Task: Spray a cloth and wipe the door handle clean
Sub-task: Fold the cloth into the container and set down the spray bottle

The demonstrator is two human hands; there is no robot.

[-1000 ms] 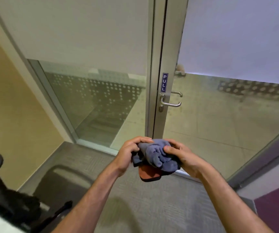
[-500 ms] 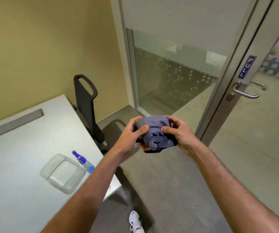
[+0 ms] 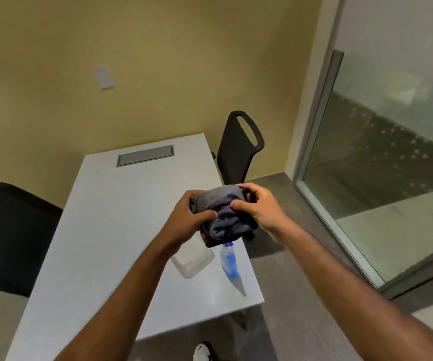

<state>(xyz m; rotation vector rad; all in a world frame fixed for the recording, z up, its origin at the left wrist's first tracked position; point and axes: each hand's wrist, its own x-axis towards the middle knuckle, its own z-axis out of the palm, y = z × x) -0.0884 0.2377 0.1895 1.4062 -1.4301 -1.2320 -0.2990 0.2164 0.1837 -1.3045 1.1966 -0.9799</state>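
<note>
While held above the white counter (image 3: pixel 111 230), the bunched grey-blue cloth (image 3: pixel 223 212) sits between both hands: left hand (image 3: pixel 186 220) closed on its left side, thumb across the front; right hand (image 3: pixel 258 208) gripping its right side, thumb pressed on top. Below it on the counter: clear container (image 3: pixel 193 260), blue spray bottle (image 3: pixel 229 264) lying flat. Two black chairs (image 3: pixel 239 149) adjoin.

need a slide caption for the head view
Both hands, left hand and right hand, bunch a grey cloth above a white table holding a spray bottle.
</note>
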